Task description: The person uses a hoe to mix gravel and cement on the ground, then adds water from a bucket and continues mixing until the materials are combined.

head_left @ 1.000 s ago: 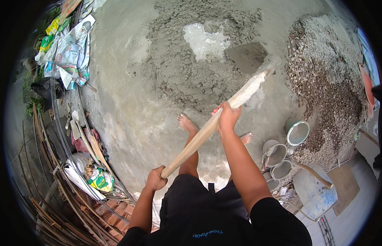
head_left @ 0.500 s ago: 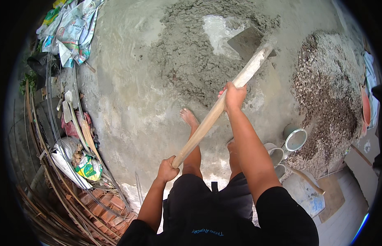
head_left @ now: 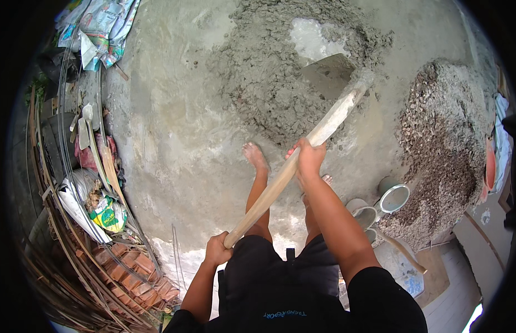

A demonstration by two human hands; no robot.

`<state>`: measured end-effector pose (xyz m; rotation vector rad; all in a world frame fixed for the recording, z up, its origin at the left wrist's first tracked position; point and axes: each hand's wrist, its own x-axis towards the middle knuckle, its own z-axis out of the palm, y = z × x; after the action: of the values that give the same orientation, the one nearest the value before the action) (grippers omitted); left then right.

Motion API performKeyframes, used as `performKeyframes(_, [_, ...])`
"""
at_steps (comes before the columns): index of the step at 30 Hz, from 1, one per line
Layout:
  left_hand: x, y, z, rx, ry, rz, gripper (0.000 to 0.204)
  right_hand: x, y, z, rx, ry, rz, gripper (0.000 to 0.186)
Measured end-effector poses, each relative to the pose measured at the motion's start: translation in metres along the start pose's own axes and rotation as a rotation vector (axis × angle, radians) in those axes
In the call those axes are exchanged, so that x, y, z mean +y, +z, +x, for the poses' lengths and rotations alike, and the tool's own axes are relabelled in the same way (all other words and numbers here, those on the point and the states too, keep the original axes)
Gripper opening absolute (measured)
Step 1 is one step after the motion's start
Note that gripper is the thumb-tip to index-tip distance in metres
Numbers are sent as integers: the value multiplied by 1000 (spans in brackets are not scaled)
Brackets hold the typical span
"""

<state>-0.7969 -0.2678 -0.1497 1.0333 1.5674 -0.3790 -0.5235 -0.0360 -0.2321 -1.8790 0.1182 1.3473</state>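
Observation:
Both my hands are closed round the wooden handle of a long hoe point(head_left: 274, 191), which slants from near my left thigh up to the right. My left hand point(head_left: 218, 248) grips the butt end of the handle. Farther up, my right hand point(head_left: 310, 158) wraps it around the middle. The hoe's broad, grey metal blade point(head_left: 330, 76) rests at the wet mortar point(head_left: 258, 72), its lower edge partly hidden by the handle. Just beyond the blade lies a pale, watery patch point(head_left: 316, 40) in the mortar.
A gravel and sand heap point(head_left: 435, 144) lies at the right, with buckets point(head_left: 394, 198) at its near edge. Empty sacks point(head_left: 102, 28), long metal rods point(head_left: 64, 122), and broken red bricks point(head_left: 136, 272) line the left side. My bare feet point(head_left: 255, 157) stand on the concrete floor point(head_left: 174, 139).
The hoe blade has come slightly nearer to me, off the pale patch and against the mortar. Both hands keep their grip, and the view has shifted a little.

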Motion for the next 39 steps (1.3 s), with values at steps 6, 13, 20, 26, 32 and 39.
performKeyframes(6, [5, 6, 86, 106, 214, -100, 21, 0, 50, 81, 26, -291, -51, 34])
performKeyframes(13, [-13, 0, 57, 28, 49, -128, 26, 62, 50, 95, 56, -129, -99, 25])
performKeyframes(20, [-25, 1, 21, 46, 16, -48, 22, 72, 25, 63, -43, 15, -18, 34])
performKeyframes(26, [-73, 2, 3, 101, 24, 41, 19, 91, 8, 25, -90, 109, 100, 34])
performKeyframes(32, [-110, -9, -6, 112, -21, 50, 16, 85, -16, -30, -184, 172, 194, 22])
performKeyframes(39, [-3, 19, 55, 172, 206, -47, 18, -33, -36, 12, -248, -55, 158, 18])
